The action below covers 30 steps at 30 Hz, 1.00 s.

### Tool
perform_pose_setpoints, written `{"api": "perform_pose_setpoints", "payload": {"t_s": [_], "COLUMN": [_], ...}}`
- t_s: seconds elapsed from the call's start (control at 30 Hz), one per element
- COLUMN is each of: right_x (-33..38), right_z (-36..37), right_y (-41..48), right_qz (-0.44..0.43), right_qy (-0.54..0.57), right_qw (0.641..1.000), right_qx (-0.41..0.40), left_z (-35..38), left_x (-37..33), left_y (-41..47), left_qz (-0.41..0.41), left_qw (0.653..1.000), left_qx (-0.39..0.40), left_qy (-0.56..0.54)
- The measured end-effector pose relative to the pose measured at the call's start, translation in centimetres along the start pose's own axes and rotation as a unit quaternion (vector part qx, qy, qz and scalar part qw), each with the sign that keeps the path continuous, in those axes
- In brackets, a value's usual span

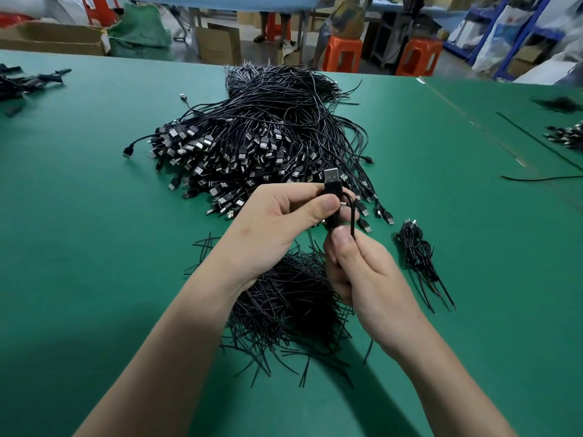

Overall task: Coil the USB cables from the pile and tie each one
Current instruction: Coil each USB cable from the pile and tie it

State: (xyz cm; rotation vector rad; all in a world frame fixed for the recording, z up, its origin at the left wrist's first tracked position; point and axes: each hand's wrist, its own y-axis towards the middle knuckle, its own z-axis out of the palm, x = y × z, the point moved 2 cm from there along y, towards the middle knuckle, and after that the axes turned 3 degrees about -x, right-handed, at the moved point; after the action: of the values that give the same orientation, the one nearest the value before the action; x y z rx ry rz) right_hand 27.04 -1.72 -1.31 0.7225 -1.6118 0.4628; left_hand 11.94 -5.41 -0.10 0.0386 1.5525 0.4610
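Observation:
A big pile of black USB cables (265, 137) lies on the green table (94, 216), plugs fanned toward me. My left hand (277, 228) pinches one black USB cable (332, 184) just below its upright plug. My right hand (359, 272) grips the same cable's loops lower down, thumb on top. Under both hands lies a heap of short black twist ties (284, 307). A coiled, tied cable bundle (416, 253) rests to the right of my hands.
More cable bundles lie at the far left (28, 82) and far right (564, 137). A loose black cable (536, 143) crosses the right table. Beyond the table's far edge stand orange stools (342, 55), cardboard boxes (217, 42) and seated people.

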Motion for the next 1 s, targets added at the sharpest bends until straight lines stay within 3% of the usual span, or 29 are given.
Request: {"api": "perform_pose_setpoints", "payload": {"t_s": [0.07, 0.13, 0.23, 0.3, 0.4, 0.77, 0.87, 1.0], "right_x": [-0.3, -0.7, -1.1, -1.3, -1.3, -1.5, -1.5, -1.6], "right_z": [-0.2, -0.7, -1.3, -1.4, -1.2, -0.9, -0.9, -1.0], "right_y": [0.1, 0.2, 0.4, 0.5, 0.5, 0.2, 0.1, 0.1], "right_qz": [0.0, 0.013, 0.033, 0.042, 0.049, 0.067, 0.069, 0.072], "right_qy": [-0.028, -0.045, -0.062, -0.059, -0.046, -0.03, -0.011, 0.006], "right_qw": [0.999, 0.997, 0.994, 0.994, 0.994, 0.996, 0.996, 0.995], "right_qx": [-0.03, -0.063, -0.084, -0.085, -0.084, -0.057, -0.057, -0.065], "left_z": [-0.6, -1.6, -2.9, -3.3, -3.1, -1.9, -2.3, -3.5], "left_x": [0.0, 0.0, 0.3, 0.7, 1.0, 1.3, 1.2, 0.8], "left_y": [0.0, -0.1, -0.6, -1.0, -1.1, -1.1, -1.3, -1.0], "left_qz": [-0.006, -0.019, -0.088, -0.156, -0.194, -0.159, -0.16, -0.148], "left_qw": [0.997, 0.971, 0.87, 0.806, 0.759, 0.738, 0.76, 0.814], "left_qx": [0.01, 0.02, 0.095, 0.132, 0.13, 0.152, 0.147, 0.107], "left_qy": [0.079, 0.238, 0.476, 0.556, 0.608, 0.638, 0.613, 0.551]}}
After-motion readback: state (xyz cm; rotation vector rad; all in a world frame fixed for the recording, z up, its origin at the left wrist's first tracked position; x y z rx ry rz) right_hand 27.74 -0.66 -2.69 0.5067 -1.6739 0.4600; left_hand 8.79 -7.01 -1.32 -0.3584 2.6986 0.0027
